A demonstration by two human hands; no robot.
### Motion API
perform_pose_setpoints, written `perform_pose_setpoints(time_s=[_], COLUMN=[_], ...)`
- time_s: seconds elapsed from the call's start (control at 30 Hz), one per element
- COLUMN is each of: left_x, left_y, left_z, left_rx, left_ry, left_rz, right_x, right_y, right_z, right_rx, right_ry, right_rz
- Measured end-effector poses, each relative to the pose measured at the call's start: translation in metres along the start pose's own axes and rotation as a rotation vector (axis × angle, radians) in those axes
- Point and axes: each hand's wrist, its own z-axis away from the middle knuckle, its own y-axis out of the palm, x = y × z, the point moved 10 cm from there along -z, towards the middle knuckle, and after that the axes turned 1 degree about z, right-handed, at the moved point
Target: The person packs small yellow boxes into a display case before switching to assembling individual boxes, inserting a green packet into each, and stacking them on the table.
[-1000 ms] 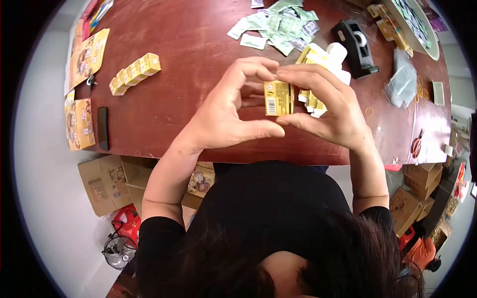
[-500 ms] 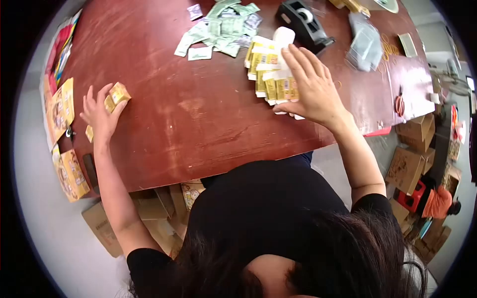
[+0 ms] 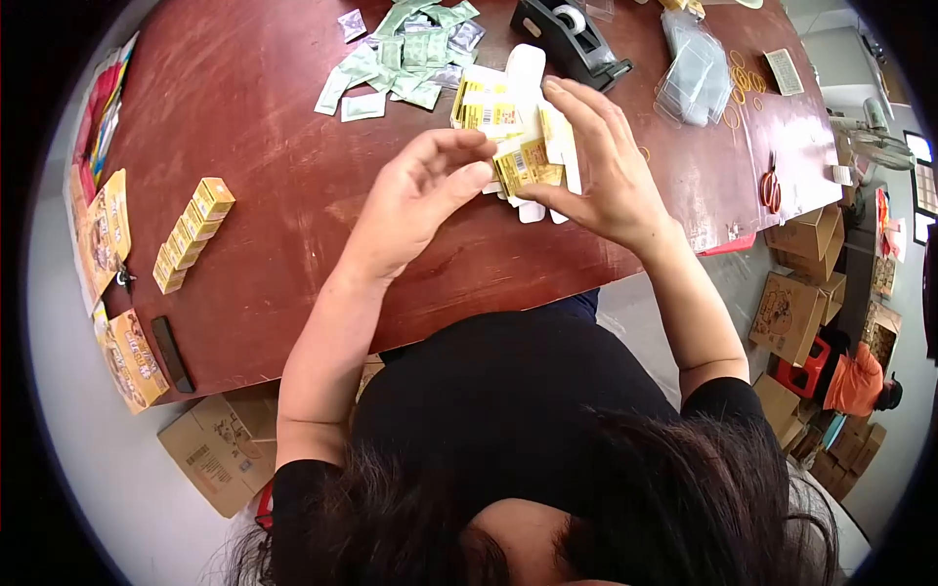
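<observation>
A pile of flat yellow-and-white cartons (image 3: 486, 110) lies on the red table, between my two hands. My left hand (image 3: 420, 195) is just left of the pile, its fingers curved and parted from the thumb, with nothing held. Over the pile's right side is my right hand (image 3: 601, 161), thumb and fingers apart around a yellow-and-white carton (image 3: 553, 132) that stands up from the pile; whether they touch it is unclear. On the left, a row of small yellow boxes (image 3: 195, 232) stands on the table.
Green and silver sachets (image 3: 403, 57) lie beyond the pile, beside a black tape dispenser (image 3: 567, 44). Further right are clear plastic bags (image 3: 696, 78), rubber bands (image 3: 747, 80) and red-handled scissors (image 3: 771, 190). A dark bar (image 3: 172, 354) rests near the left edge. A person in orange (image 3: 854, 379) is far right.
My left hand has left the small boxes and moved right to the pile; those boxes now stand in a row. A carton is now raised by my right hand.
</observation>
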Motion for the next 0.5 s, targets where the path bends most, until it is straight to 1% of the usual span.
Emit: perform_pose_setpoints(time_s=[0.03, 0.07, 0.13, 0.17, 0.2, 0.27, 0.3, 0.33, 0.37, 0.4, 0.43, 0.47, 0.5], left_x=[0.013, 0.014, 0.021, 0.027, 0.029, 0.034, 0.031, 0.028, 0.028, 0.029, 0.026, 0.021, 0.020], left_y=[0.009, 0.015, 0.018, 0.019, 0.020, 0.017, 0.018, 0.023, 0.027, 0.026, 0.035, 0.045, 0.044], left_z=[-0.006, -0.011, -0.017, -0.018, -0.018, -0.018, -0.018, -0.016, -0.014, -0.013, -0.013, -0.011, -0.011], left_rx=[0.031, 0.025, 0.020, 0.005, -0.002, -0.025, -0.034, -0.025, -0.015, -0.022, 0.099, 0.224, 0.225], left_ry=[-0.077, -0.060, -0.087, -0.122, -0.123, -0.181, -0.179, -0.196, -0.214, -0.219, -0.211, -0.202, -0.207], left_rz=[0.086, 0.030, 0.038, 0.056, 0.058, 0.069, 0.065, 0.207, 0.350, 0.346, 0.417, 0.486, 0.481], right_x=[-0.008, -0.018, -0.051, -0.059, -0.062, -0.055, -0.046, -0.035, -0.019, -0.003, 0.013, 0.022, 0.021], right_y=[0.010, 0.012, 0.032, 0.035, 0.036, 0.026, 0.018, 0.009, 0.005, 0.006, 0.006, 0.010, 0.011], right_z=[0.003, 0.008, 0.020, 0.023, 0.027, 0.017, 0.011, 0.005, 0.000, -0.002, -0.004, -0.007, -0.007], right_rx=[0.079, 0.071, 0.256, 0.278, 0.283, 0.194, 0.140, 0.088, 0.043, 0.057, 0.067, 0.112, 0.107], right_ry=[0.018, 0.018, 0.111, 0.125, 0.122, 0.091, 0.061, 0.032, -0.004, -0.083, -0.161, -0.155, -0.151], right_rz=[0.172, 0.171, 0.314, 0.230, 0.226, 0.185, 0.130, 0.073, -0.060, -0.105, -0.149, -0.129, -0.131])
